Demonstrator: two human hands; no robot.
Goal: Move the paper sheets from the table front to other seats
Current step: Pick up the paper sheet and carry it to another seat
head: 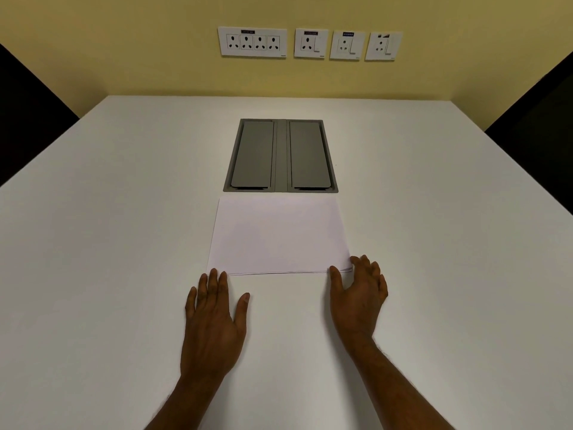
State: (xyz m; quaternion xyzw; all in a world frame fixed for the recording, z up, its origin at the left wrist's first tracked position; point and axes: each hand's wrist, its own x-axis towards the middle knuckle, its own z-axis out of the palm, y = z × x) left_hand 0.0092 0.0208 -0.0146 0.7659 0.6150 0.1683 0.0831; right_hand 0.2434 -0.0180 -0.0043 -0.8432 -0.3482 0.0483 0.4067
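Observation:
A thin stack of blank white paper sheets [279, 235] lies flat on the white table [108, 243], in front of me at the middle. My left hand [214, 318] rests palm down on the table, fingers spread, its fingertips touching the stack's near left corner. My right hand [359, 296] is at the near right corner, thumb on the front edge and fingers curled beside the corner, where the sheet edges are slightly fanned. Neither hand has lifted any sheet.
A grey recessed cable box [280, 155] with two closed flaps sits in the table just beyond the paper. White wall sockets [310, 43] line the yellow wall. Dark chair backs stand at the left [28, 119] and right [539, 119] sides.

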